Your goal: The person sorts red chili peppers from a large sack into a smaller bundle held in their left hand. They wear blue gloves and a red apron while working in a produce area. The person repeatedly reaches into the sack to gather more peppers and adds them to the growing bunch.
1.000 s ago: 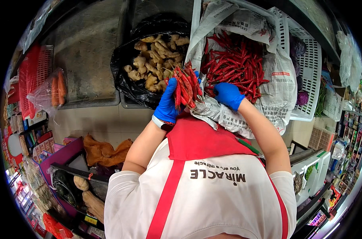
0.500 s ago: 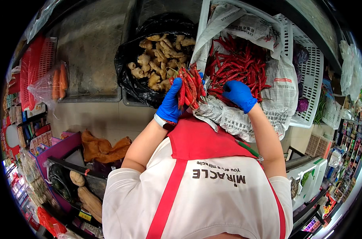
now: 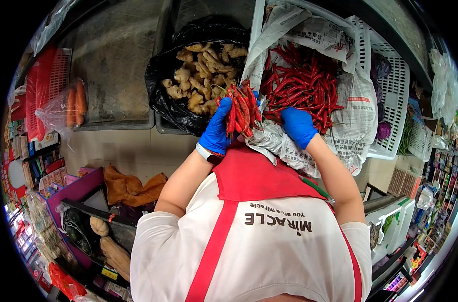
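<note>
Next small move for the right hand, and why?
Probably pick a chili from the red chili pile: the right hand is at the pile's near edge, while the left hand holds a bunch of red chilies beside it. Whether the right fingers grip anything is hidden.

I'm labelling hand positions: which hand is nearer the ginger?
Left. The left hand, holding chillies, is beside the ginger, at its lower right; the right hand is farther right, by the chilli pile.
</note>
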Tool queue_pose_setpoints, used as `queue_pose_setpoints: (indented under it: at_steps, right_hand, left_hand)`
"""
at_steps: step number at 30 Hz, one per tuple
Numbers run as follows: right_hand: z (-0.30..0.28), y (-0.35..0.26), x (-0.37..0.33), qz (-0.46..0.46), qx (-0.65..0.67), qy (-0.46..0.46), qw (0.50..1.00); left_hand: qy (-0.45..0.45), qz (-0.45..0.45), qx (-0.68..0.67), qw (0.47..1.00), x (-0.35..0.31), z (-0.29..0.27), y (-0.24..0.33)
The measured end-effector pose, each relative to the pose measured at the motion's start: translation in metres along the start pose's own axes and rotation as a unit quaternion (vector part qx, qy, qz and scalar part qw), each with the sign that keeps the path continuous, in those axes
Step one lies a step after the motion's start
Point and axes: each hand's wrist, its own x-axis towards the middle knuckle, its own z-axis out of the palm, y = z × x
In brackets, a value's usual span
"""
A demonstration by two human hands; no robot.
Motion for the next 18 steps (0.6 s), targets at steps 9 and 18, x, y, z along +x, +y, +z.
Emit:
queue_pose_setpoints:
  at_steps: [9,18]
  right_hand:
    - [-0.129,-0.038,-0.015,0.081,0.563,-0.069,0.819]
    - [-0.124,-0.103,0.015,-0.066,0.449,-0.077,0.888]
  left_hand:
    - [-0.012,0.003,0.012,1.000,-0.002,0.003,-0.002]
    - [-0.038,-0.028,-0.056,0.997,-0.008,-0.008,-0.005]
